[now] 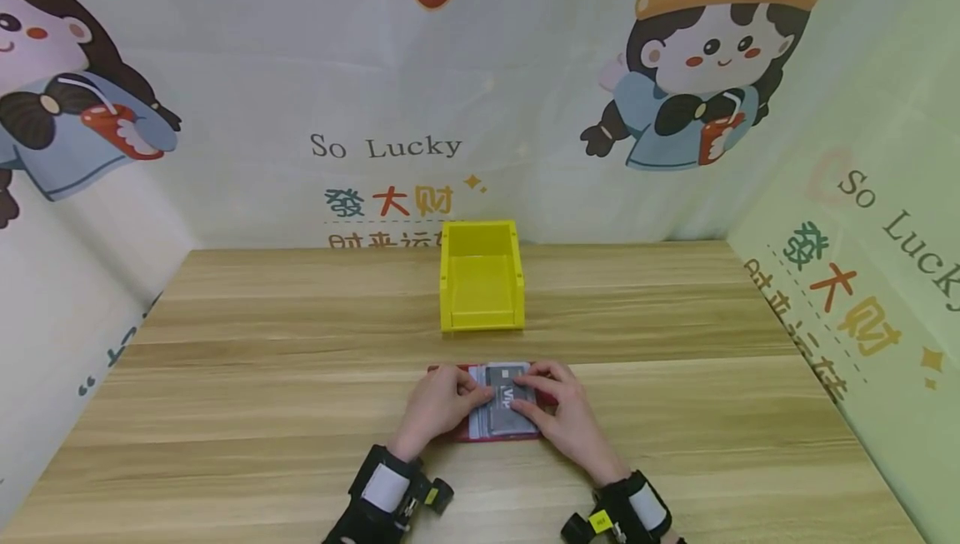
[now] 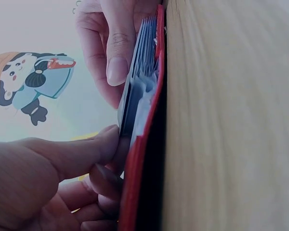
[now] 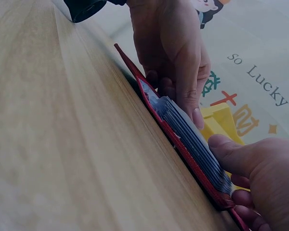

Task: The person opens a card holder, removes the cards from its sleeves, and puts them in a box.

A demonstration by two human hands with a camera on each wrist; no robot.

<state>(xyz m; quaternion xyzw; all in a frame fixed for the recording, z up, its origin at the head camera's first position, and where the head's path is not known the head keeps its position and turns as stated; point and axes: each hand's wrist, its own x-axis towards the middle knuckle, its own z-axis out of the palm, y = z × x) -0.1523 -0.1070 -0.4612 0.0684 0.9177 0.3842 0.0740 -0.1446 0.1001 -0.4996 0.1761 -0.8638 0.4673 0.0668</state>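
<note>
A red card holder [image 1: 498,437] lies spread on the table, its stack of clear sleeves [image 2: 147,45] fanned slightly at the edge. On top of the sleeves is a grey card marked VIP [image 1: 501,419]. My left hand [image 1: 442,402] pinches the card's left edge between thumb and index finger, as the left wrist view shows from the side. From the right, my right hand [image 1: 564,411] grips the card holder, thumb on the top sleeve and fingers curled at the red cover's edge. In the right wrist view its thumb [image 3: 231,151] presses the stack's upper side.
A yellow open bin [image 1: 482,323] stands beyond the card holder, towards the back of the wooden table [image 1: 262,344]. Printed cloth [image 1: 262,94] walls the table at the back and sides. Both wrists wear black camera straps [image 1: 378,494].
</note>
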